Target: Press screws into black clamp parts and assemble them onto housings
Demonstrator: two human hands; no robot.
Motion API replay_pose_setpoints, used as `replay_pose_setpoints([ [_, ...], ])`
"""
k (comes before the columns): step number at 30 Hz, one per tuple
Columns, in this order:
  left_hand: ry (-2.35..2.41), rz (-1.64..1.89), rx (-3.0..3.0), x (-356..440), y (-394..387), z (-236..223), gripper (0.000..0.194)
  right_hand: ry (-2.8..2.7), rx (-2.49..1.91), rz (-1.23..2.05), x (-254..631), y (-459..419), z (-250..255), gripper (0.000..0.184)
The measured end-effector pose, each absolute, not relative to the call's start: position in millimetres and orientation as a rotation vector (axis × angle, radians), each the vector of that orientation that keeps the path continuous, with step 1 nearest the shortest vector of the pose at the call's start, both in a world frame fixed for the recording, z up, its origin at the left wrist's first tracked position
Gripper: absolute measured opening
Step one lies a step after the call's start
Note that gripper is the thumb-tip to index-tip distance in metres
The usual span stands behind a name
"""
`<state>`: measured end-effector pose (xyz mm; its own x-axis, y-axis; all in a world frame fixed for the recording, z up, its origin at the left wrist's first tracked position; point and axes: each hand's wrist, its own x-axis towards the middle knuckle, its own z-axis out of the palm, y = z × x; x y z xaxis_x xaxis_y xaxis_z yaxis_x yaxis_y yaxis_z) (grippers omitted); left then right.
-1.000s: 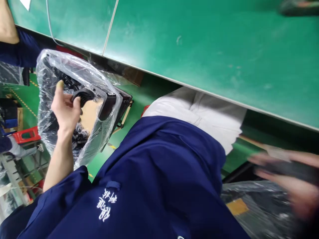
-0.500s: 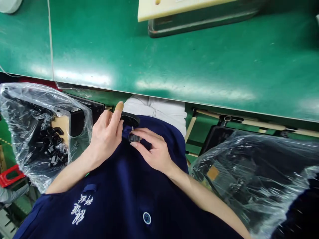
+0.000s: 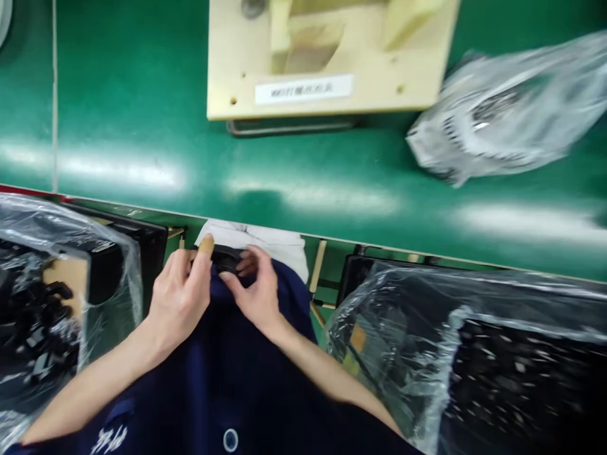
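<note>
My left hand [image 3: 183, 294] is closed on a black round part [image 3: 225, 254] in front of my lap, with a tan finger cover on one fingertip. My right hand [image 3: 258, 291] pinches at the near side of that part. Between its thumb and fingers is something dark, apparently the small black piece seen earlier, now against the round part. Blur and the fingers hide where one ends and the other begins.
A cream fixture [image 3: 379, 95] with a white label stands on the green bench [image 3: 142, 151]. A clear bag [image 3: 512, 114] of parts lies to its right. Plastic-lined bins of black parts flank me, one left [image 3: 118, 253] and one right [image 3: 393, 297].
My right hand has brought the small black piece up to the round part in my left hand. The view has shifted, showing more of the fixture, the clear bag and the right bin.
</note>
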<state>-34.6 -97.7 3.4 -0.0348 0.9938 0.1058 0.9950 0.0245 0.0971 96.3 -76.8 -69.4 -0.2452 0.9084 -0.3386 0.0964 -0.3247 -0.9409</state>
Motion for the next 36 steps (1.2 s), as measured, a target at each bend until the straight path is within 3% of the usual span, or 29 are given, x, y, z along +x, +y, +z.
replay_pose_setpoints([
  [4,-2.366,-0.398,-2.099,-30,-90,1,0.049,-0.910,-1.246,1.994,96,-70,-68,0.032],
  [10,-2.394,-1.012,-2.248,-8,-90,1,0.061,-0.506,-1.358,1.755,107,-36,-42,0.045],
  [15,-2.297,-1.308,-2.600,10,-105,-1,0.062,-0.754,-1.266,2.047,134,5,4,0.050],
  [17,-2.289,-1.344,-2.637,10,-109,-2,0.062,-1.061,-1.217,1.860,142,28,18,0.057],
  [21,-2.273,-1.424,-2.646,3,-115,-5,0.061,-1.623,-1.193,0.781,143,104,28,0.055],
  [23,-2.281,-1.446,-2.631,0,-117,-7,0.060,-1.818,-1.103,0.413,139,149,28,0.051],
  [26,-2.325,-1.462,-2.571,-2,-119,-10,0.056,-2.205,-1.024,0.398,128,200,28,0.038],
  [28,-2.366,-1.488,-2.515,-4,-120,-13,0.053,-2.385,-0.974,0.444,120,217,27,0.038],
  [36,-2.519,-1.441,-2.514,-9,-119,-30,0.034,-2.583,-0.909,0.427,110,229,14,0.025],
])
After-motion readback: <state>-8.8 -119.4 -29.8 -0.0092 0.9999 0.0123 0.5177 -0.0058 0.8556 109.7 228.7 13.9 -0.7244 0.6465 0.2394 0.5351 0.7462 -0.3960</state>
